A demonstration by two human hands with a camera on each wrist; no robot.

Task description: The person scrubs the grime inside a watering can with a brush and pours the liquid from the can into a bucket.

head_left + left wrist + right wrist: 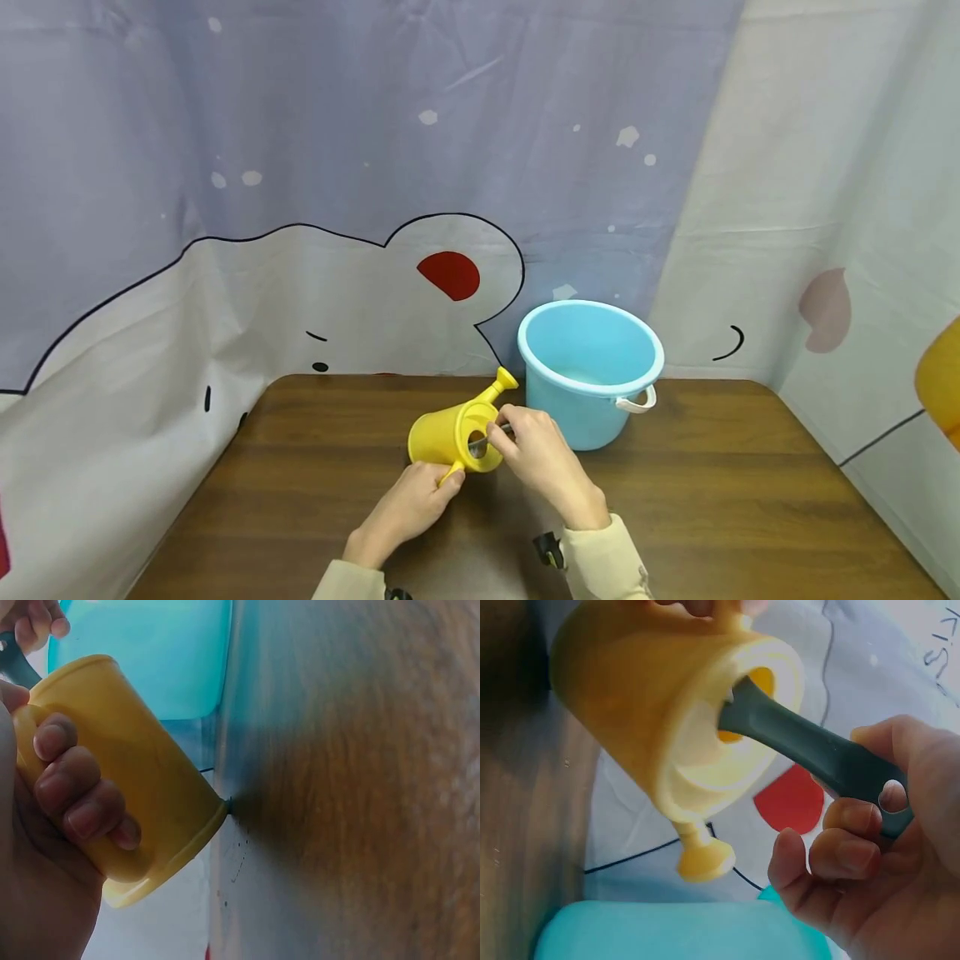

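Note:
A yellow watering can [435, 435] is tilted over the table, its top opening turned toward my right hand and its spout pointing up toward the bucket. My left hand [405, 508] grips the can's handle, the fingers curled round it in the left wrist view. With thumb and fingers, my right hand [547, 467] holds a dark grey-green handle [802, 742] that has a round hole near its end. The handle's far end passes into the can's opening, so the rest of the tool is hidden inside. The can's base edge [225, 810] is right at the tabletop.
A light blue bucket [581, 421] with a white handle [637, 400] stands just behind and right of the can. Under everything is a brown wooden table [712, 517]. A printed curtain [337, 150] hangs along the table's back edge and both sides.

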